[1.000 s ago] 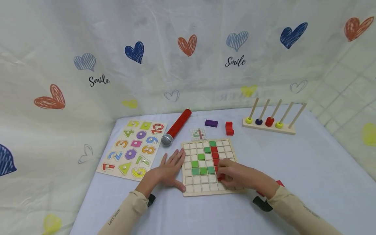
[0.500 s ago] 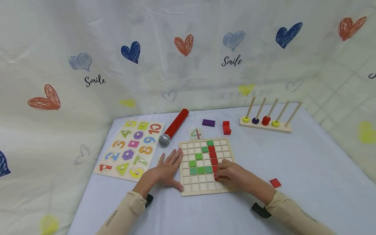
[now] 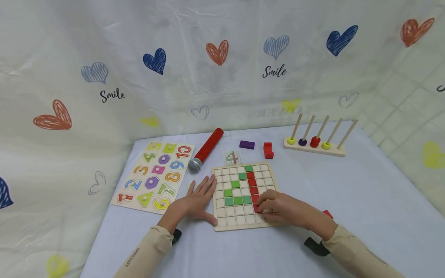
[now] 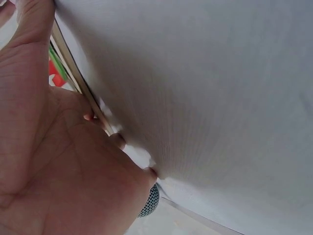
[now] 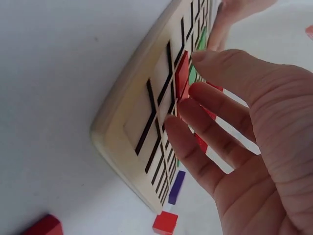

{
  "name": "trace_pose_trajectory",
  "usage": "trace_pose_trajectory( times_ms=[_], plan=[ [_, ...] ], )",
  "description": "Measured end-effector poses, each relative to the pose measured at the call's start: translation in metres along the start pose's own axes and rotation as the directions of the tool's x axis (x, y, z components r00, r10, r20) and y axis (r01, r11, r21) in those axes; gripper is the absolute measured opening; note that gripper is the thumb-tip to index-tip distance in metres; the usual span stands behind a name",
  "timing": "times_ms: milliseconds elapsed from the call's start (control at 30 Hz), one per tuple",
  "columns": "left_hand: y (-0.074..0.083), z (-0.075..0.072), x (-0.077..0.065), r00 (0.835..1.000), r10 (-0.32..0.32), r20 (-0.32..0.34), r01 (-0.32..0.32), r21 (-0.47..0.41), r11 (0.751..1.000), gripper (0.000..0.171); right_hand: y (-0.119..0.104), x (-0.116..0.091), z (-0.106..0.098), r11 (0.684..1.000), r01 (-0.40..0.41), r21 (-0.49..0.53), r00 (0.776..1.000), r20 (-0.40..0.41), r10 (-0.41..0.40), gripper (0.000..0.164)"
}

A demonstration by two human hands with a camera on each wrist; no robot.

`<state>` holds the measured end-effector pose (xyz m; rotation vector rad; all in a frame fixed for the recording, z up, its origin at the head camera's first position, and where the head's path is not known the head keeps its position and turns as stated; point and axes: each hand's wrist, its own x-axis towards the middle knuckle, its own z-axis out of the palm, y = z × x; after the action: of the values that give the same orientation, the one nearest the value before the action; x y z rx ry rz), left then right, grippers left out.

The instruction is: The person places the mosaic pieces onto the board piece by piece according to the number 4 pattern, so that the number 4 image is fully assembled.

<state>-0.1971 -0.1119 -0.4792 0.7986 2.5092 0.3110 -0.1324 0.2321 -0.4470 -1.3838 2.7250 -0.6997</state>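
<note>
A square wooden grid board [image 3: 233,221] lies on the white cloth with green tiles [image 3: 238,200] and a column of red tiles [image 3: 253,190] set in its cells. My left hand [image 3: 199,200] rests spread on the cloth, fingers and thumb touching the board's left edge. Over the lower right of the board is my right hand [image 3: 281,208], fingers loosely bent and apart from the thumb. Its fingertips are at the lowest red tile [image 5: 182,73], which sits in its cell; whether they touch it I cannot tell. Some cells are hidden under this hand.
Behind the board lie a small pattern card [image 3: 231,158], a purple block [image 3: 247,144] and a red block [image 3: 268,150]. A red microphone [image 3: 208,146] and a number puzzle [image 3: 153,177] lie left; a peg stacker [image 3: 314,148] stands back right. A loose red tile [image 3: 327,214] is partly behind my right wrist.
The lowest red tile, between my right fingers earlier, now lies in its cell, and those fingers have drawn slightly right and loosened. My left hand stays by the board.
</note>
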Motion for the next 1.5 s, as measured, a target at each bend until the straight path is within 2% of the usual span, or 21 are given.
trace_pose_trajectory(
  times_ms=[133,300,433,633,833,900,1000,1067,1200,1300,1500],
  plan=[
    [0.003,-0.003,-0.002,1.0,-0.008,0.008,0.008,0.005,1.0,0.142,-0.001,-0.008,-0.001,1.0,0.006,-0.024,1.0,-0.03,-0.006,0.019],
    [0.007,-0.009,-0.005,1.0,-0.017,0.019,0.016,0.022,1.0,0.14,-0.001,-0.017,-0.009,0.999,-0.027,-0.033,1.0,0.001,0.027,0.021],
    [0.004,-0.007,-0.002,1.0,-0.011,0.01,0.011,0.021,1.0,0.142,0.001,-0.025,-0.014,0.997,-0.053,-0.063,0.998,0.03,0.055,0.019],
    [-0.006,0.005,0.006,1.0,-0.022,0.02,0.022,-0.004,1.0,0.146,0.006,-0.043,-0.017,0.991,-0.112,-0.073,0.991,0.067,0.117,0.017],
    [-0.009,0.011,0.01,1.0,-0.01,0.011,0.01,-0.012,1.0,0.147,0.013,-0.066,-0.021,0.986,-0.137,-0.092,0.989,0.035,0.14,0.024],
    [-0.006,0.008,0.007,1.0,-0.01,0.019,0.01,-0.005,1.0,0.146,0.013,-0.074,-0.023,0.98,-0.178,-0.085,0.982,0.05,0.182,0.025],
    [0.0,0.001,0.002,1.0,-0.017,0.022,0.017,0.006,1.0,0.143,0.013,-0.084,-0.025,0.964,-0.26,-0.048,0.957,0.117,0.264,0.025],
    [0.003,-0.004,0.0,0.999,-0.03,0.027,0.029,0.024,0.999,0.142,0.013,-0.087,-0.026,0.959,-0.284,-0.019,0.948,0.148,0.283,0.027],
    [0.006,-0.008,-0.002,0.999,-0.048,0.024,0.047,0.061,0.997,0.141,0.016,-0.09,-0.025,0.966,-0.257,0.016,0.958,0.14,0.252,0.029],
    [0.007,-0.01,-0.003,0.999,-0.046,0.02,0.045,0.067,0.997,0.141,0.018,-0.09,-0.024,0.974,-0.228,0.005,0.966,0.126,0.226,0.03],
    [0.004,-0.006,-0.002,1.0,-0.023,0.021,0.023,0.027,0.999,0.142,0.019,-0.087,-0.02,0.994,-0.103,-0.021,0.992,0.066,0.104,0.036]
  ],
)
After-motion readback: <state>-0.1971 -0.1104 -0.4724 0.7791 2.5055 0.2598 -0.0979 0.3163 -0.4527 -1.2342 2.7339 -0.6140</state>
